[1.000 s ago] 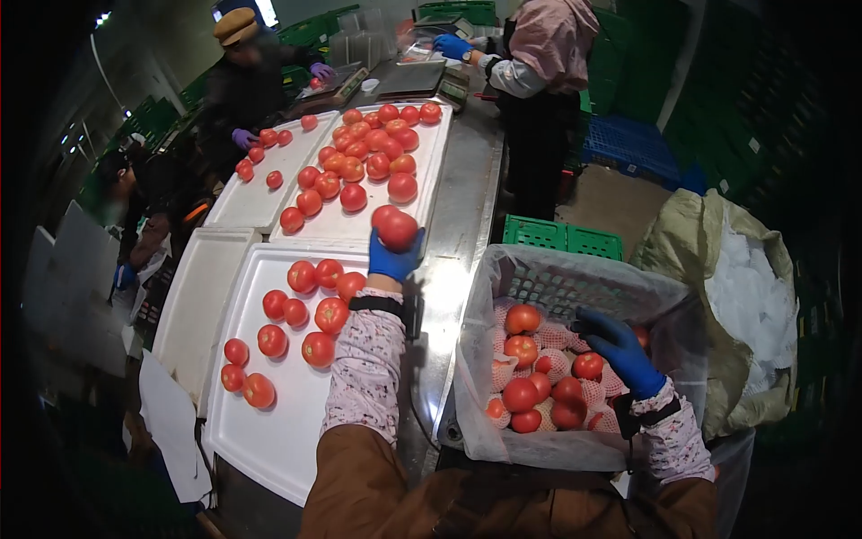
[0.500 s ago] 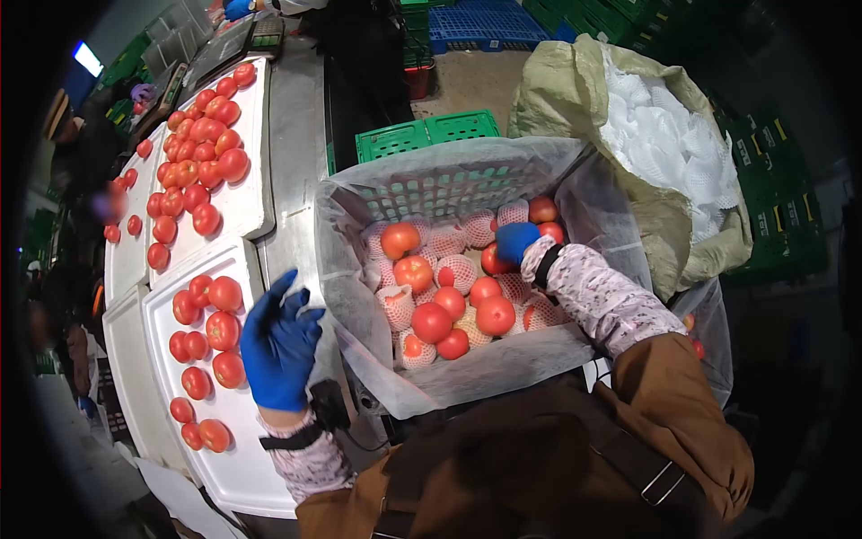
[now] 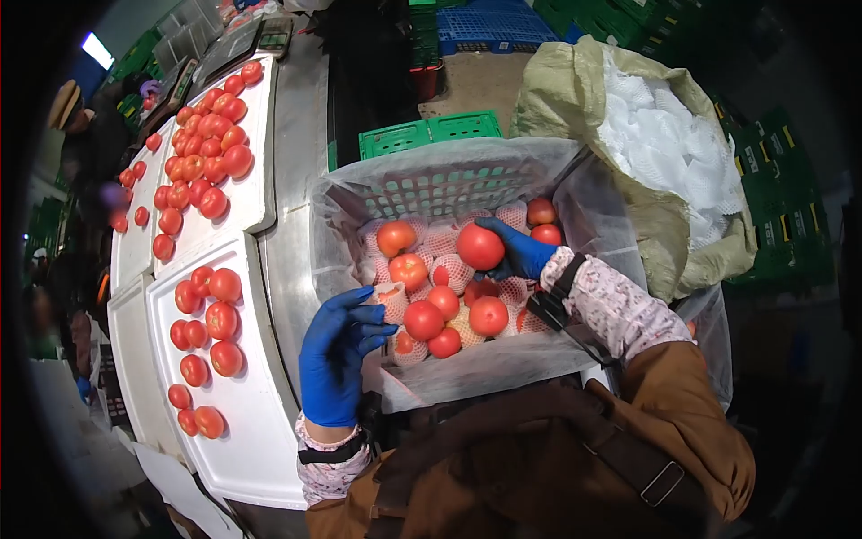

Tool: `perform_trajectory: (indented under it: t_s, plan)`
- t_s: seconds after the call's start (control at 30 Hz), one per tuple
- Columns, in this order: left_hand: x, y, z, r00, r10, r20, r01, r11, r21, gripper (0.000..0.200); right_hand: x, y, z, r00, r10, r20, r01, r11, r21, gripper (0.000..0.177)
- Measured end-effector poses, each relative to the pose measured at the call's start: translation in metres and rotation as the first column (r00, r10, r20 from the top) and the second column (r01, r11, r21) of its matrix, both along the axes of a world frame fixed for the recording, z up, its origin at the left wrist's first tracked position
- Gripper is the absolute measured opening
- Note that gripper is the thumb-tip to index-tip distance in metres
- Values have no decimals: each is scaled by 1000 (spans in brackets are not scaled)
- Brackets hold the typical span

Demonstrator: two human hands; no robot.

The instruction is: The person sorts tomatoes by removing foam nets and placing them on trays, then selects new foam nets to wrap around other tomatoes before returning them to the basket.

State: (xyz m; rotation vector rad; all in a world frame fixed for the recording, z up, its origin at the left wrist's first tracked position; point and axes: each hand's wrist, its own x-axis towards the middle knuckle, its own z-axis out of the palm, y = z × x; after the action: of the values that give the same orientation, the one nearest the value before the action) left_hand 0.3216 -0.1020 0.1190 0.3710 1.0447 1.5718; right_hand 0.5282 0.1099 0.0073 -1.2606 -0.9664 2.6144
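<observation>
Blue-gloved right hand (image 3: 523, 253) has fingers closed round a round red tomato (image 3: 479, 246), held just above the loose tomatoes (image 3: 424, 320) in the white-lined plastic crate (image 3: 431, 180). Blue-gloved left hand (image 3: 334, 359) hovers at the crate's near-left rim, fingers spread open, holding nothing, beside the white foam tray (image 3: 260, 431)

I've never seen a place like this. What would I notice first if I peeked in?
A lined crate in the middle is full of red tomatoes, some in white foam nets, and more lie on white trays to the left. The right hand, in a bright blue glove, holds one tomato over the crate, while the left hand hangs open by its near rim. Behind, a sack bulges with more nets.
</observation>
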Motion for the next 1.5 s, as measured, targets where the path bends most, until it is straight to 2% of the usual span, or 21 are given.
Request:
perform_trajectory:
  t_s: [0.13, 0.17, 0.2, 0.27, 0.3, 0.4, 0.43, 0.47, 0.5, 0.57, 0.63, 0.73, 0.8, 0.87, 0.9, 0.93, 1.0, 1.1, 1.37, 1.47, 1.5]
  plan:
    - [31, 22, 17, 902, -135, -410, 126, 991, -50, 39, -6, -33, 44, 974, 80, -211, 44, 848, 529, 58]
    - [38, 26, 9, 861, -134, -491, 157, 987, 8, 43, -9, -32, 51, 969, -3, -248, 31, 994, 108, 57]
    - [47, 32, 6, 693, -63, -719, 179, 980, 87, 52, -12, -34, 59, 964, -93, -247, 5, 942, -335, 56]
    - [65, 52, 11, 301, 147, -942, 237, 946, 223, 58, -14, -50, 73, 959, 7, -283, -29, 997, -75, 53]
    - [65, 53, 8, 303, 143, -942, 239, 946, 220, 58, -16, -57, 71, 965, 27, -261, 12, 989, 145, 51]
    - [57, 49, -6, 695, -78, -715, 190, 979, 78, 61, 2, -42, 75, 949, 313, -40, -269, 870, 412, 49]
    - [49, 44, -13, 869, -74, -490, 138, 986, 96, 57, 4, -32, 68, 920, 376, 109, -349, 663, 663, 44]
    - [39, 41, -20, 972, -52, -229, 78, 992, 103, 56, 12, -20, 35, 877, 334, 345, -442, 279, 853, 32]
    - [30, 36, -20, 972, -59, -228, 83, 992, 99, 56, 22, -17, 15, 792, 409, 453, -536, 111, 837, 32]
    - [17, 27, -17, 937, -73, 341, 82, 997, -12, 56, 31, -20, -23, 594, 510, 622, -615, -211, 760, 44]
    - [18, 24, -21, 928, -3, 371, 39, 995, -89, 59, 29, -32, -47, 404, 569, 716, -578, -448, 682, 55]
    - [19, 16, -24, 891, 88, 446, -20, 988, -154, 62, 22, -53, -61, 372, 453, 810, -520, -621, 586, 55]
    - [17, 9, -22, 892, 3, 452, 48, 994, -100, 64, 17, -51, -61, 317, 511, 799, -565, -575, 592, 52]
    - [11, -1, -26, 895, 15, 445, 27, 996, -87, 65, 19, -46, -47, 506, 597, 623, -727, -93, 681, 51]
    - [9, -4, -27, 880, 78, 469, -27, 993, -115, 64, 14, -43, -41, 657, 667, 351, -692, 349, 632, 54]
    - [8, -6, -28, 859, 141, 491, -79, 986, -144, 62, 9, -40, -34, 805, 588, 84, -566, 715, 411, 57]
    - [6, -8, -30, 835, 156, 527, -95, 985, -141, 62, 5, -50, -3, 970, 127, -208, -156, 979, -134, 52]
    - [7, -7, -35, 821, 97, 562, -53, 994, -93, 63, -4, -41, 36, 917, 11, -400, -174, 911, -374, 58]
    - [9, -1, -43, 756, -42, 653, 42, 999, 16, 60, -12, -56, 75, 901, -60, -429, -129, 908, -398, 57]
    - [13, 2, -36, 759, 6, 651, 7, 1000, -17, 58, -12, -56, 74, 903, 62, -424, -99, 993, -65, 42]
    - [13, 4, -36, 743, 14, 669, 1, 1000, -23, 56, -14, -55, 76, 888, 320, -331, -103, 839, 535, 38]
